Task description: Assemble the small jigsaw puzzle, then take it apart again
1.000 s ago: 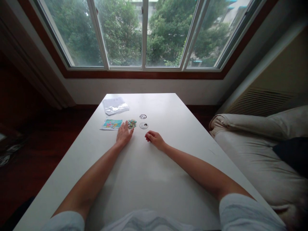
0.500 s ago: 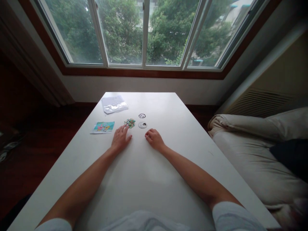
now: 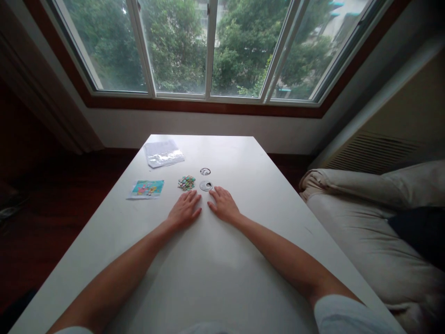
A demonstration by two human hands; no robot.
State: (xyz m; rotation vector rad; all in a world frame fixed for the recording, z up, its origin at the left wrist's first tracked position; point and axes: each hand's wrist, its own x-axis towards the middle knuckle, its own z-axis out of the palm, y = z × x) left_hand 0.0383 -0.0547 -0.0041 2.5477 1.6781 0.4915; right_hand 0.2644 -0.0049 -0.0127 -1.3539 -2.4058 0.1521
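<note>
1. Right up front, my left hand (image 3: 185,208) lies palm down on the white bench (image 3: 215,269), fingers a little spread, gripping nothing.
2. Just beside it, slightly farther out, my right hand (image 3: 224,205), also palm down, fingers parted, nothing between them.
3. Off to the left, the picture card (image 3: 148,188) lies flat, teal with bright figures. I judge it light and bendy, hard to slide a nail under on this smooth top; an edge or corner is the hold.
4. Right at my right fingertips, the near disc (image 3: 206,186), pale with a dark spot! Touching or only close, I can't tell. It looks thin, perhaps slippery, so a rim pinch suits it.
5. Straight past my left fingertips, the heap of small pieces (image 3: 187,183), many-coloured, left of that disc! Each should weigh next to nothing, stiff but easily scattered: one at a time by the edges, or the lot corralled with flat fingers. Contact there? Too fine to call.
6. Beyond, the far disc (image 3: 205,171), dark-rimmed, likely just as light; the rim again.
7. Out at the far left, the clear plastic bag (image 3: 164,153), shiny, surely limp and slick; a corner pinch is best.
</note>
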